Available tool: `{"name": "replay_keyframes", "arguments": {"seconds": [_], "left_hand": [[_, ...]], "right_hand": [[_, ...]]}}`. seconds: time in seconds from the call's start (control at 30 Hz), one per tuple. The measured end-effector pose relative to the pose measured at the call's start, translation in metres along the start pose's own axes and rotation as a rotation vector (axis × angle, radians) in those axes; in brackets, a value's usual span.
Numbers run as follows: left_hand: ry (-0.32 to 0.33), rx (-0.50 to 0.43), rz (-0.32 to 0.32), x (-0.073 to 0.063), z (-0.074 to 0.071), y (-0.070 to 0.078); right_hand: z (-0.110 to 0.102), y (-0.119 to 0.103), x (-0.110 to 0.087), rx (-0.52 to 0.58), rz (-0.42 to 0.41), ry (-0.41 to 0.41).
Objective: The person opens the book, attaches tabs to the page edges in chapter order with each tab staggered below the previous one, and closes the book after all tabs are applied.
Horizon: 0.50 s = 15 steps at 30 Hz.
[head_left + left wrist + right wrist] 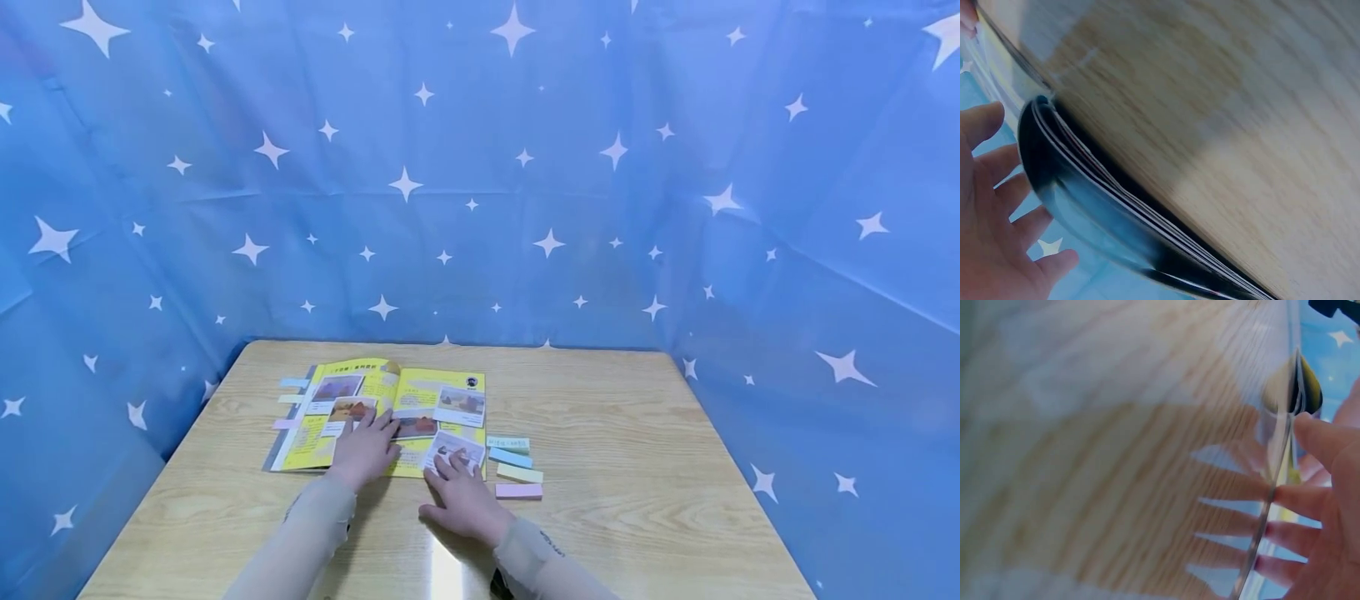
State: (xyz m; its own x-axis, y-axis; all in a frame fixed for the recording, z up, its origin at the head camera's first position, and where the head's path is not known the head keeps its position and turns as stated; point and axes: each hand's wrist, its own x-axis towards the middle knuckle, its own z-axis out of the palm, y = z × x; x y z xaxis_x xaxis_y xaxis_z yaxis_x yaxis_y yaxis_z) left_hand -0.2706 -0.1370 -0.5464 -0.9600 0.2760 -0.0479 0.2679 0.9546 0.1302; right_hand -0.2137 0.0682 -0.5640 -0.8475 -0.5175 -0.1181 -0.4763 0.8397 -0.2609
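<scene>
An open magazine (420,382) with yellow pages and printed pictures lies flat on the table. Across its lower middle, near the spine, rests my left hand (363,454) with the fingers spread. My right hand (467,502) touches the lower right corner of the right page, fingers apart and extended. In the left wrist view the bowed page edges of the magazine (1110,212) stand beside the left hand (991,212). The right wrist view shows the right hand (1329,500) with its fingertips on the table at the page edge. Neither hand grips anything.
Right of the magazine sit a pale blue sticky strip with writing (508,444) and blue (511,457), yellow (520,473) and pink (518,492) sticky-note pads. Coloured tabs (287,423) stick out from the magazine's left edge. A blue starred curtain (480,225) surrounds the wooden table (622,467).
</scene>
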Motion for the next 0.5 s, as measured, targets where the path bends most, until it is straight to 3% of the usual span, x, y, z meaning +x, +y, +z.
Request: {"name": "replay_keyframes", "arguments": {"seconds": [0.23,0.5], "left_hand": [[-0.063,-0.02,-0.045,0.0017,0.0012,-0.0063],[-0.122,-0.217,-0.084,0.0025,-0.002,-0.0067]], "right_hand": [[0.0035,0.0015,-0.0006,-0.021,-0.012,0.022],[0.0056,0.0011,-0.0031,-0.026,-0.027,0.051]]}}
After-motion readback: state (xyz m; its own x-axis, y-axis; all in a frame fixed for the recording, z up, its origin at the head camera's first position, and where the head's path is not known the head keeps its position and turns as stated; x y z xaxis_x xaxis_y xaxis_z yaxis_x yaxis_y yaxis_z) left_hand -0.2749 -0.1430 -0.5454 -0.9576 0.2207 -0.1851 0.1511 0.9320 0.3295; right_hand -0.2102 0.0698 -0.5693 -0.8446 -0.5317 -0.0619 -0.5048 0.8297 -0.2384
